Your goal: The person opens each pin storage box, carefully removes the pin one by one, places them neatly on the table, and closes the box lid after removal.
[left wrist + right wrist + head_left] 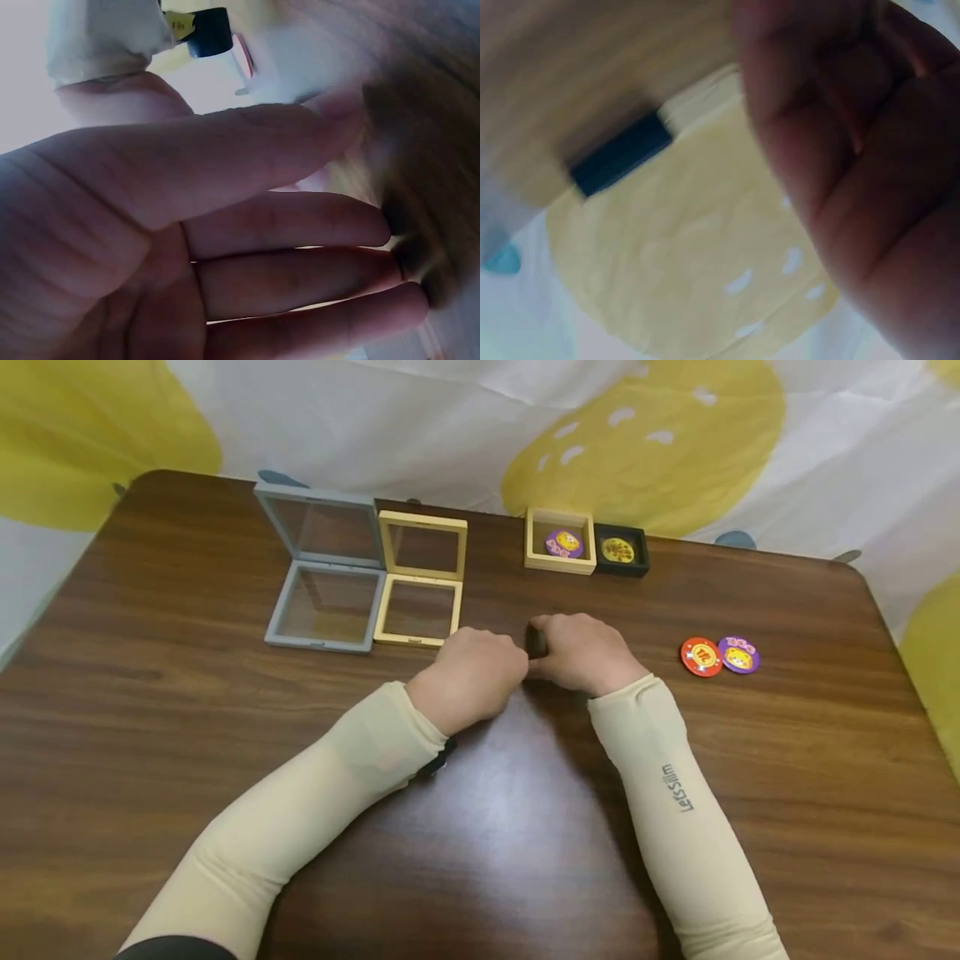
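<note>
Both hands meet close over the middle of the brown table [360, 868]. My left hand [472, 677] comes in from the left, its back turned up. In the left wrist view its thumb stretches across and three fingertips reach down at the tabletop. Facing it, my right hand [581, 652] arches with thumb and index finger apart, a dark patch showing between them. The backs of the hands and the thumb hide the fingertips, so I cannot tell whether anything is held. Just left of the left hand lies the open yellow frame [416, 639].
An open grey frame [318, 646] stands beside the yellow one. At the back, a light wooden box [558, 566] holds a purple disc [564, 544], and a black box [637, 570] holds a gold disc [618, 550]. Right, a red disc [702, 657] touches another purple disc [738, 655].
</note>
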Action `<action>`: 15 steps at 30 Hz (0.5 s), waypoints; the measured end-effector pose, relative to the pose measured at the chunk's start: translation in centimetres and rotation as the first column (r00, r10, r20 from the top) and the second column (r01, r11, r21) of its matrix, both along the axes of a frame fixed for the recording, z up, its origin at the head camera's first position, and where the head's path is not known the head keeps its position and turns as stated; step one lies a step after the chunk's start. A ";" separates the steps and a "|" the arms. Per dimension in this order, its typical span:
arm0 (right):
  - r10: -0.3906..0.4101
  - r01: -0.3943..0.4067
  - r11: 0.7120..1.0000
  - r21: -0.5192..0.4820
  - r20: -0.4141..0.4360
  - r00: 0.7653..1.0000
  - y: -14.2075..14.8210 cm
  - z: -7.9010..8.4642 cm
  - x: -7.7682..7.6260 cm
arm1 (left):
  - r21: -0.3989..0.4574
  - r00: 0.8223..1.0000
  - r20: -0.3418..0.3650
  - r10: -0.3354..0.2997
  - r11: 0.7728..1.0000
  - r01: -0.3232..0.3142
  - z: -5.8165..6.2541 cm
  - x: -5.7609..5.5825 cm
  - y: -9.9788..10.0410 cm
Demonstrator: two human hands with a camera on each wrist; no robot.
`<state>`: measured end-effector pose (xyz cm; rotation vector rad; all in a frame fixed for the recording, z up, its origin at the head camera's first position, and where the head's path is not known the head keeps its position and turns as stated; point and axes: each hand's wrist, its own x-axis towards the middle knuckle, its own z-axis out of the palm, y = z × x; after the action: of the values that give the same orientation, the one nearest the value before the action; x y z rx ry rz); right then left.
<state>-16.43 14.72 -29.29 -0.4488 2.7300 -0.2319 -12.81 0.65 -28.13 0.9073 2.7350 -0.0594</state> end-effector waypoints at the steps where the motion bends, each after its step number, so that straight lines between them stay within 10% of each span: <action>1: -0.022 0.022 1.000 0.007 -0.016 1.000 0.4 0.0 -0.1 | -0.004 1.000 -0.001 -0.007 1.000 0.007 -0.1 0.0 0.0; 15: -0.068 0.071 0.990 0.121 -0.029 0.997 0.6 -0.8 -0.8 | -0.028 1.000 -0.019 -0.016 0.999 0.015 -0.3 -0.1 0.3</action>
<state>-17.27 15.29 -30.14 -0.3247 2.7674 -0.0768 -12.95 0.99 -28.40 0.9248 2.7375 -0.1096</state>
